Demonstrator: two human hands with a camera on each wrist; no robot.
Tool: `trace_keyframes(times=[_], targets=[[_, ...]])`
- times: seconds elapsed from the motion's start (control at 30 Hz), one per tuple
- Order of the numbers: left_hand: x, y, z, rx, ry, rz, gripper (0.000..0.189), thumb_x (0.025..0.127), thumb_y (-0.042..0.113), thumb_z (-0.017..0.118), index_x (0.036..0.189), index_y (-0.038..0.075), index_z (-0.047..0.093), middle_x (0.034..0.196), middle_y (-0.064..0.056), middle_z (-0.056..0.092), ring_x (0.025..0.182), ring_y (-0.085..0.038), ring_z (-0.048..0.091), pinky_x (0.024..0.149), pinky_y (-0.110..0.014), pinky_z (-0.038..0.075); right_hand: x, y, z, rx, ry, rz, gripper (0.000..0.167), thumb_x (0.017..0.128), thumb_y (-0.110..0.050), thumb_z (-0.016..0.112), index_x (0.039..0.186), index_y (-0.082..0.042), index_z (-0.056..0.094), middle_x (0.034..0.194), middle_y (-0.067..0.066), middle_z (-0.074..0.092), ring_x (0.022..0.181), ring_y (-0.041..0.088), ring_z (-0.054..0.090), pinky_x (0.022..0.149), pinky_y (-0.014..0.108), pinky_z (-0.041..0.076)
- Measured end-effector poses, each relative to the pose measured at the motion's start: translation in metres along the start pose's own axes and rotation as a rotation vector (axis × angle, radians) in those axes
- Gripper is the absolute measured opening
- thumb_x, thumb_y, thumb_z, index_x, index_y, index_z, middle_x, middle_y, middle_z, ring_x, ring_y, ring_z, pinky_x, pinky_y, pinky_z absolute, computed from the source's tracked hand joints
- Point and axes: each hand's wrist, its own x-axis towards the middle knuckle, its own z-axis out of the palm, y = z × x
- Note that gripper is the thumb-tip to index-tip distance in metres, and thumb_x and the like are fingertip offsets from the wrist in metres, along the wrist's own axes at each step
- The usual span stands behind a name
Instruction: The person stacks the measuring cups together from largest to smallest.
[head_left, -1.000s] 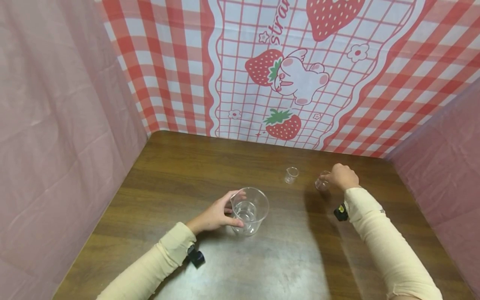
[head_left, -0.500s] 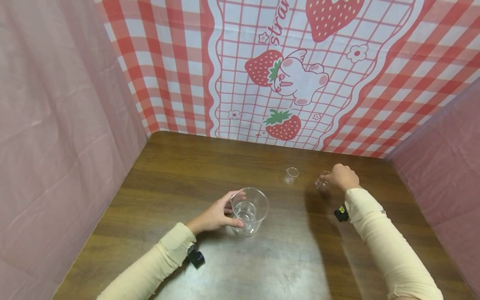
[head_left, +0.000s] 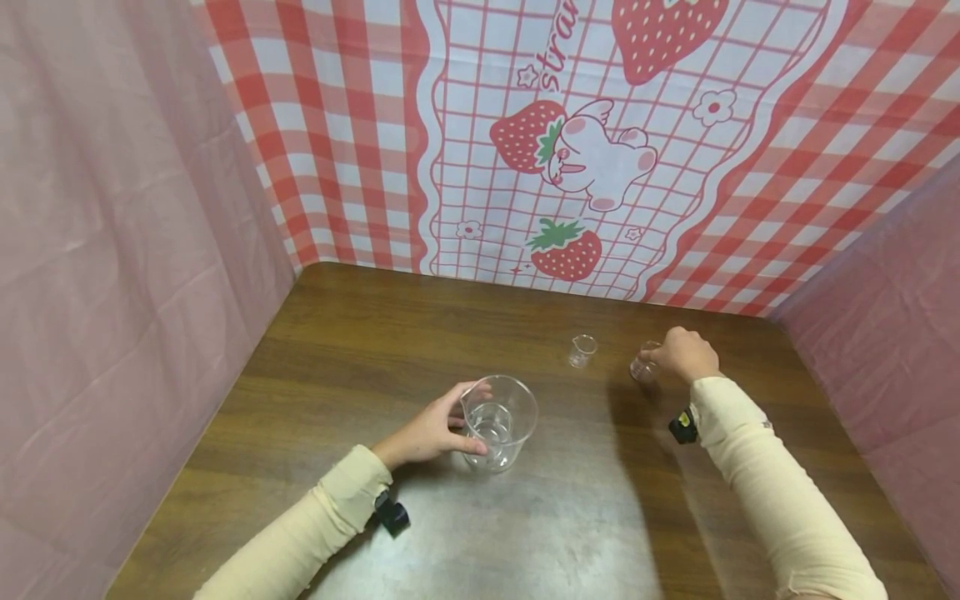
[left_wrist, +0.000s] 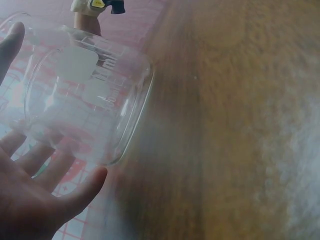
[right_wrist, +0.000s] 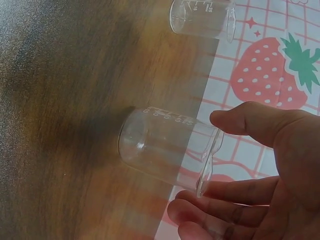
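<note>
Though apart, clasped: large beaker (head_left: 501,423) between left fingers (left_wrist: 86,192), small beaker (right_wrist: 165,146) between right fingers (right_wrist: 242,191).

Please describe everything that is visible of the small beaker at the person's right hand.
The small beaker is clear, looks like glass, and has a round base, a flared rim with a pouring lip and white scale marks along its side. Nothing shows inside. It is roughly upright, mouth up, at the far right part of the table; whether its base rests there is unclear. The right-hand grip pinches its rim, thumb opposite fingers.
</note>
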Motion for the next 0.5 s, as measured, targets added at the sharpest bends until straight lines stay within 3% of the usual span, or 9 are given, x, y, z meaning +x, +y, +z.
trace_keyframes(times=[0.5], targets=[[0.0004, 0.0003, 0.0005, 0.003, 0.002, -0.005, 0.090, 0.074, 0.016, 0.084, 0.147, 0.007, 0.034, 0.149, -0.016, 0.044, 0.131, -0.038, 0.048, 0.105, -0.050, 0.048, -0.0019, 0.0007, -0.0049, 0.023, 0.019, 0.006, 0.049, 0.087, -0.047, 0.064, 0.089, 0.003, 0.062, 0.092, 0.024, 0.064, 0.077, 0.033, 0.057, 0.060, 0.042, 0.050]])
